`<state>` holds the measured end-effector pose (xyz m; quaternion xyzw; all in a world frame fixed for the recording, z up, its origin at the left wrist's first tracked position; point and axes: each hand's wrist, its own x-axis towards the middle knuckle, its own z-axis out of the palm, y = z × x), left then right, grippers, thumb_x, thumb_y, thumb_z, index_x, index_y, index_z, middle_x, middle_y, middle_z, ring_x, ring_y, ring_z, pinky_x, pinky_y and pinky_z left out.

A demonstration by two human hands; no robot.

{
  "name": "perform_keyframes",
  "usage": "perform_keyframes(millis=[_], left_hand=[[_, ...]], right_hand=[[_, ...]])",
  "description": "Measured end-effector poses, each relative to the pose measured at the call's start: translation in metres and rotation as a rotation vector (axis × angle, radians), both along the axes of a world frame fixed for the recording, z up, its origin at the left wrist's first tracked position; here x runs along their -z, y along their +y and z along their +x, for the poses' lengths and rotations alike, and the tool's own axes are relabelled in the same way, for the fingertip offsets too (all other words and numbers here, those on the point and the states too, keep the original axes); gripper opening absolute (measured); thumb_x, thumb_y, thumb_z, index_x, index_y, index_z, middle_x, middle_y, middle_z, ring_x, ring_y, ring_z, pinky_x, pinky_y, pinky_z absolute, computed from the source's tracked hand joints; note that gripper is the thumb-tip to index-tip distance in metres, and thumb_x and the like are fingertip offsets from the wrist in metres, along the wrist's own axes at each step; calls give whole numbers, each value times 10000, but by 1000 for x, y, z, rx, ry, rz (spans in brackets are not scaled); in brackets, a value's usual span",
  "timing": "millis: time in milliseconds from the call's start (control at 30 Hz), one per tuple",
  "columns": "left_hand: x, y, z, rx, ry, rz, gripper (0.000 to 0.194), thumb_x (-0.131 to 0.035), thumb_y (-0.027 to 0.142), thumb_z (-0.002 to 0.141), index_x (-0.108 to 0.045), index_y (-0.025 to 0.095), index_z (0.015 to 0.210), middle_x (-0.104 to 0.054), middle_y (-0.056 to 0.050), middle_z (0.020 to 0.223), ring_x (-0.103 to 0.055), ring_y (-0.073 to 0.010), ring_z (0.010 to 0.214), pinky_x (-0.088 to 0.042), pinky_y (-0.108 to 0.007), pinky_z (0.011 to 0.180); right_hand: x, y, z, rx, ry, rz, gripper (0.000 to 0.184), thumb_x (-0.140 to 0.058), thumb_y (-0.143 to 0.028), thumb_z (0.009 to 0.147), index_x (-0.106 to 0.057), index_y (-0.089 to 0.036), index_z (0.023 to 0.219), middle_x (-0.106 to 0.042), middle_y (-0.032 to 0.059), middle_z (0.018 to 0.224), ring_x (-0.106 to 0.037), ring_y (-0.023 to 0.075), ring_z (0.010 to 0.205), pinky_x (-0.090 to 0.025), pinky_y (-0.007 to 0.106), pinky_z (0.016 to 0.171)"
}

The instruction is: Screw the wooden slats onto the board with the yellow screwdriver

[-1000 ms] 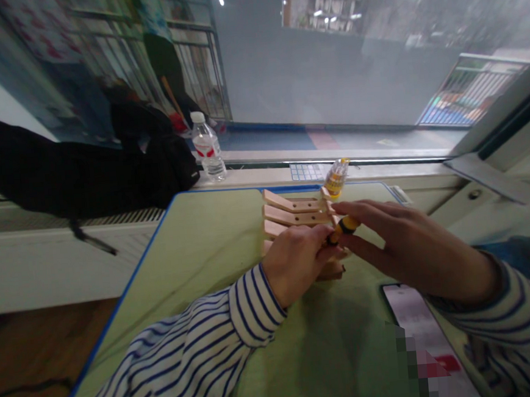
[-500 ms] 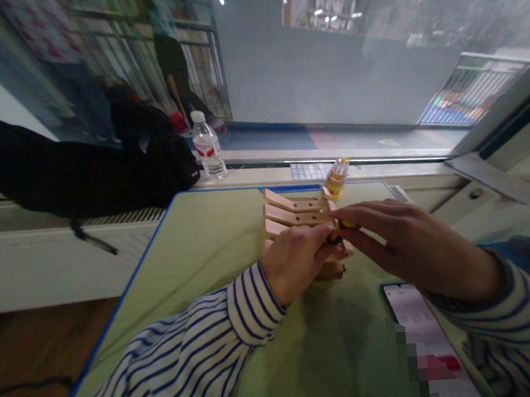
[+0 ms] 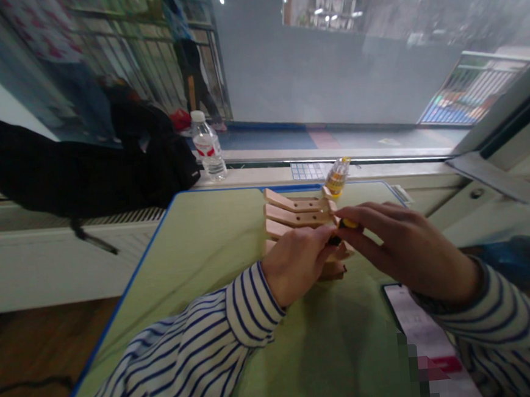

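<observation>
My right hand [image 3: 401,243] pinches a small yellow-and-black tool, which looks like a screwdriver [image 3: 348,223], between thumb and fingers. At the tool's darker end, the closed fingertips of my left hand [image 3: 297,260] meet it. Both hands are over the right part of a slatted wooden piece [image 3: 301,218] on the table. Its pale angled slats have dark round holes, and a few upright ends show on the right. My left hand covers the nearer slats, so the tool's tip and its contact with the wood are hidden.
A phone [image 3: 409,315] lies by my right forearm on the green table [image 3: 195,247]. A small bottle with yellow contents [image 3: 337,177] stands beyond the wood. On the sill are a water bottle [image 3: 208,151] and a black bag [image 3: 165,157]. People are visible through the window.
My right hand has turned slightly around the tool, and its wrist has shifted a little left. My left hand and the wooden piece stay in place. Outside, a person has moved right.
</observation>
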<state>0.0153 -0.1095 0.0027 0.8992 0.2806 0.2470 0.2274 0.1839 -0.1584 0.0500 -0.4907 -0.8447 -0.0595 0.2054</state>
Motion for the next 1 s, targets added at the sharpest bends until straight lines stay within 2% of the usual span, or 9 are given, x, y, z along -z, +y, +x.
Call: perform_keyframes(millis=[200, 333, 433, 600, 700, 867, 1000], left_hand=[[1, -1, 2, -21, 2, -4, 222, -450, 201, 883, -558, 194, 1076, -659, -36, 955, -626, -180, 875, -488, -308, 748], [4, -2, 3, -83, -54, 15, 227, -564, 292, 833, -560, 205, 1043, -663, -15, 961, -627, -185, 876, -480, -299, 743], [8, -2, 3, -129, -63, 6, 227, -577, 323, 825, -573, 211, 1023, -668, -8, 943, -630, -180, 863, -477, -289, 730], [16, -1, 0, -145, -34, 10, 204, -554, 331, 840, -591, 212, 1002, -673, -8, 897, -634, -174, 810, -473, -278, 688], [19, 0, -2, -149, -27, 21, 195, -553, 308, 840, -592, 207, 1002, -673, -15, 898, -632, -176, 809, -469, -279, 689], [22, 1, -3, -154, -25, 55, 203, -549, 302, 845, -594, 221, 1025, -675, -9, 898, -630, -179, 793, -458, -287, 676], [19, 0, -3, -142, -17, 61, 195, -520, 301, 862, -599, 223, 1023, -675, -6, 879, -627, -175, 770, -449, -286, 657]], right_hand=[[4, -2, 3, 14, 31, -6, 230, -465, -301, 894, -569, -159, 1042, -654, 63, 916, -613, 178, 835, -481, 318, 728], [3, -2, 3, 19, 28, -10, 226, -458, -309, 898, -570, -170, 1037, -659, 59, 918, -619, 179, 828, -484, 323, 731], [2, 0, 2, 16, 13, 0, 232, -456, -311, 898, -573, -175, 1046, -666, 62, 933, -626, 181, 828, -489, 329, 736], [2, 1, 2, -23, 6, -17, 353, -495, -307, 876, -497, -182, 1206, -624, 78, 1143, -608, 191, 983, -483, 334, 843], [1, 1, 2, -59, -4, -25, 405, -522, -245, 855, -461, -192, 1252, -572, 60, 1238, -564, 172, 1076, -453, 305, 914], [-1, 1, 2, -100, -56, -39, 264, -475, -202, 877, -554, -204, 1129, -642, 34, 1108, -601, 152, 984, -468, 293, 886], [0, 1, 1, -96, -39, -22, 241, -468, -199, 884, -562, -196, 1106, -642, 39, 1096, -607, 150, 957, -476, 289, 863]])
